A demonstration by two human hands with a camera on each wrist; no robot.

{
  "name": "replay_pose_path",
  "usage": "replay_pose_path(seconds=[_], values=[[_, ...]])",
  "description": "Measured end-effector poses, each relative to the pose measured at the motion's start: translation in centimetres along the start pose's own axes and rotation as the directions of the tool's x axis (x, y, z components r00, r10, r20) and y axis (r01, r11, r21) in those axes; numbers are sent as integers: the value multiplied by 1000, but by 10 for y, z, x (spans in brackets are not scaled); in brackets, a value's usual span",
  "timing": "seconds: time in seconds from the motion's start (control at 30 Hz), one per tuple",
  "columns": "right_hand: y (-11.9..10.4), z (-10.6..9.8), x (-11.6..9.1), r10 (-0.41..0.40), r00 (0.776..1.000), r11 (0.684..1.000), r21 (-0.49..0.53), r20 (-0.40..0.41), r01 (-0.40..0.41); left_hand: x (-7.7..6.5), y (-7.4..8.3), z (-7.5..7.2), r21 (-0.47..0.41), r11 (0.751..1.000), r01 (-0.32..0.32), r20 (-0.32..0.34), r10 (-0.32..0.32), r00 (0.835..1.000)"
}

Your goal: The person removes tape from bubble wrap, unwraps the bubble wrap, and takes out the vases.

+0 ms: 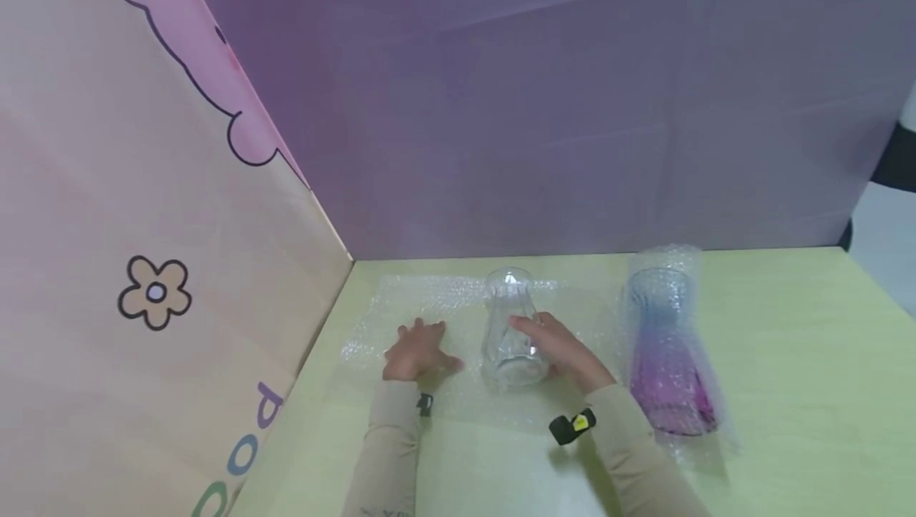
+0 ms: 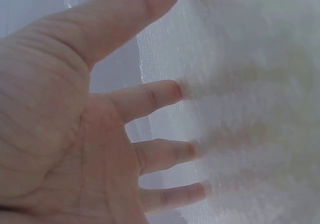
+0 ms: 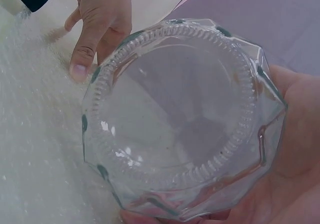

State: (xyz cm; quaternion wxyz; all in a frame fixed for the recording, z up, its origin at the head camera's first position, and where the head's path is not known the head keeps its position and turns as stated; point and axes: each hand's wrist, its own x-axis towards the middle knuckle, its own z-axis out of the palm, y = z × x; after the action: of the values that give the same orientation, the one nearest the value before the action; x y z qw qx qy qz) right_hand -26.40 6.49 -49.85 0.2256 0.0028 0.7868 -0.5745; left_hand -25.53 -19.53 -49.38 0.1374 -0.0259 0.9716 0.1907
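A clear glass vase [image 1: 501, 354] is in my right hand [image 1: 561, 346], over the bubble wrap sheet [image 1: 415, 294], with its base toward me. My right thumb and fingers grip its side. The right wrist view shows the vase's round ridged base [image 3: 175, 108] and faceted wall up close. My left hand [image 1: 417, 351] rests with spread fingers on the left part of the sheet. In the left wrist view its straight fingertips meet the bubble wrap [image 2: 240, 134], and nothing is in the palm.
Right of the sheet lies a second vase [image 1: 669, 366], blue to magenta, wrapped in bubble wrap. The pale yellow-green table [image 1: 794, 358] meets a purple-grey panel [image 1: 544, 119] at the back and a printed panel [image 1: 86, 207] on the left.
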Motion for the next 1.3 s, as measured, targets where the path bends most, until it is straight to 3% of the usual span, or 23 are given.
replay_pose_path(seconds=[0.7, 1.0, 1.3], values=[[0, -1, 0, 8, 999, 1000, -25, -42, -9, -3, 3, -3, -17, 1000, 16, 12, -16, 1000], [-2, -1, 1, 11, 997, 996, -91, -81, -18, -2, 5, -2, -21, 999, 26, 17, -26, 1000], [-7, -4, 0, 37, 996, 998, -40, -85, -40, -2, 4, -2, -21, 999, 25, 11, -25, 1000]])
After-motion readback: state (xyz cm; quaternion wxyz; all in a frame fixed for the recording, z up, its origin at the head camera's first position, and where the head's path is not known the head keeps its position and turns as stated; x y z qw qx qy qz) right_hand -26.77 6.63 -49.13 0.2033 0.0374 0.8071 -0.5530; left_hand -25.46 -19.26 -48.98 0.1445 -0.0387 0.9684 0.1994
